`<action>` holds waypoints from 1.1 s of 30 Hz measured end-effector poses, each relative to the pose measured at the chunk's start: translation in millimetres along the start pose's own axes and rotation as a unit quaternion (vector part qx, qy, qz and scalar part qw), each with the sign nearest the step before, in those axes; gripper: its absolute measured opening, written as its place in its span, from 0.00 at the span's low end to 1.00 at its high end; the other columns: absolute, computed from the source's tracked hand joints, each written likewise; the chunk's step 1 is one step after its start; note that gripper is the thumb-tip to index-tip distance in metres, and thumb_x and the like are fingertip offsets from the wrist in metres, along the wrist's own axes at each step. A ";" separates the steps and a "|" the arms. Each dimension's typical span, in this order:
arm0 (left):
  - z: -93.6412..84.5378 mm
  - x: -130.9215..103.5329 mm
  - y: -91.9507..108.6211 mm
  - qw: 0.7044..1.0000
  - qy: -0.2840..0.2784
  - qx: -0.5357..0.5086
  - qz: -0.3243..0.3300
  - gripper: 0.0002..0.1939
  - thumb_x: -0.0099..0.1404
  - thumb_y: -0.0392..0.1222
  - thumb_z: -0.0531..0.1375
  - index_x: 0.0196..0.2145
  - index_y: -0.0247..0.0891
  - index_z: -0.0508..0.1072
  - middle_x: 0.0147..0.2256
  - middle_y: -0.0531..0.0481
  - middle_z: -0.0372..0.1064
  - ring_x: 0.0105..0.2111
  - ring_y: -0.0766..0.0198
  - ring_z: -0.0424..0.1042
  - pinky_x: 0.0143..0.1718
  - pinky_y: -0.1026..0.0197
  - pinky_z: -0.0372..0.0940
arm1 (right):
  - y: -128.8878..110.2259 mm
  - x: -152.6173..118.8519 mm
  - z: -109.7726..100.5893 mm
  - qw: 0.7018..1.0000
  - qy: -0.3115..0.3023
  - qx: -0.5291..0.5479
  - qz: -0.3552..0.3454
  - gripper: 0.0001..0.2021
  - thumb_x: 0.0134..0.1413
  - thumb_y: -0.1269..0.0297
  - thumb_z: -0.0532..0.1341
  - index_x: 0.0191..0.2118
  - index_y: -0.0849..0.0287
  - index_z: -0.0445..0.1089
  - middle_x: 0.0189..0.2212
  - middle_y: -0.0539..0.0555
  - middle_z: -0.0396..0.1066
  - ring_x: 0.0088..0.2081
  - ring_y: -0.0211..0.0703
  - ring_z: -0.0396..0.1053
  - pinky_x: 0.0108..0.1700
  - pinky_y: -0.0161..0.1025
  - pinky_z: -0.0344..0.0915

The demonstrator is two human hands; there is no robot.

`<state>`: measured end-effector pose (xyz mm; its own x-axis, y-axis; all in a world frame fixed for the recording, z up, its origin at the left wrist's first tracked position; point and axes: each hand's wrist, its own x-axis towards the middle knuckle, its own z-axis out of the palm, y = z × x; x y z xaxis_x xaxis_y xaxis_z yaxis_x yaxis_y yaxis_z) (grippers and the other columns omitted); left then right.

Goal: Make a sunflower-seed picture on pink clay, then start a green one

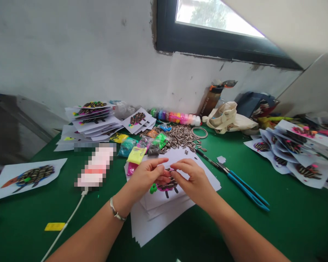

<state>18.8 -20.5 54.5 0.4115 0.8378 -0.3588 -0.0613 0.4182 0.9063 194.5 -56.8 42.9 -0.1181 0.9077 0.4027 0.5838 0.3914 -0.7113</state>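
Note:
Both my hands hover over a stack of white paper (164,214) at the middle of the table. On the top sheet is a picture (166,187) of sunflower seeds on pink clay, with green clay (153,188) at its left and dark legs below. My left hand (153,173) has its fingers curled over the picture's upper left; its fingertips partly overlap and what they hold, if anything, is too small to make out. My right hand (190,176) faces it, thumb and index finger bent close together above the picture. Between them no object can be made out.
Sunflower seeds (180,136) are heaped behind the paper, beside bagged coloured clay (136,154). Blue-handled tweezers (248,191) lie right. Seed pictures are stacked left (95,122) and right (292,149). A cabled, blurred object (97,167) lies left. A bottle (209,100) stands by the wall.

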 end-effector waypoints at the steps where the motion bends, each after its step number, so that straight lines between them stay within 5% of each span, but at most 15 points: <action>1: 0.5 -1.0 -0.7 1.000 -0.019 -0.015 0.002 0.26 0.60 0.42 0.65 0.55 0.34 0.69 0.30 0.48 0.78 0.28 0.64 0.77 0.35 0.61 0.72 | -5.7 3.6 1.5 1.000 -0.014 0.004 -0.002 0.07 0.56 0.69 0.62 0.40 0.55 0.76 0.36 0.54 0.74 0.41 0.45 0.69 0.44 0.40 0.67; 5: 1.6 -2.7 -4.5 0.996 -0.061 -0.062 0.010 0.31 0.59 0.48 0.66 0.58 0.38 0.67 0.32 0.49 0.77 0.28 0.64 0.77 0.33 0.60 0.72 | -17.6 12.5 8.1 0.997 -0.063 0.034 0.029 0.06 0.57 0.70 0.62 0.34 0.54 0.76 0.33 0.52 0.73 0.38 0.42 0.69 0.39 0.37 0.67; 12: 0.2 -5.6 -2.8 0.994 -0.089 -0.068 -0.001 0.31 0.62 0.54 0.64 0.58 0.40 0.66 0.35 0.45 0.78 0.32 0.59 0.78 0.37 0.56 0.73 | -8.8 12.2 6.0 0.984 -0.049 0.156 0.070 0.06 0.58 0.66 0.61 0.34 0.57 0.76 0.32 0.52 0.73 0.34 0.40 0.71 0.36 0.36 0.67; 20: -19.8 2.1 9.2 0.995 0.056 0.038 0.071 0.25 0.58 0.59 0.64 0.43 0.33 0.75 0.33 0.45 0.77 0.31 0.62 0.76 0.36 0.61 0.70 | 16.6 -15.0 -2.5 0.998 -0.033 0.026 0.041 0.10 0.56 0.73 0.59 0.40 0.55 0.75 0.33 0.52 0.75 0.38 0.43 0.71 0.41 0.39 0.66; 27: -18.3 6.0 3.6 0.991 0.063 0.082 0.081 0.25 0.57 0.60 0.64 0.38 0.33 0.76 0.31 0.46 0.76 0.30 0.63 0.75 0.34 0.60 0.70 | 22.2 -22.5 15.4 0.993 -0.068 -0.096 -0.026 0.06 0.56 0.74 0.61 0.33 0.57 0.74 0.28 0.51 0.74 0.33 0.43 0.66 0.39 0.41 0.61; 33: -19.3 7.7 2.6 0.989 0.072 0.088 0.092 0.22 0.59 0.58 0.63 0.36 0.33 0.77 0.31 0.47 0.76 0.29 0.64 0.74 0.33 0.62 0.70 | 23.5 -24.4 21.2 0.989 -0.039 -0.128 -0.070 0.06 0.57 0.72 0.62 0.33 0.56 0.76 0.29 0.53 0.74 0.34 0.44 0.63 0.39 0.41 0.58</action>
<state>4.3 -6.2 49.8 0.2737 0.9408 -0.1998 0.0412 0.1961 0.9797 194.1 -66.6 4.1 -0.2670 0.8604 0.4340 0.7408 0.4713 -0.4787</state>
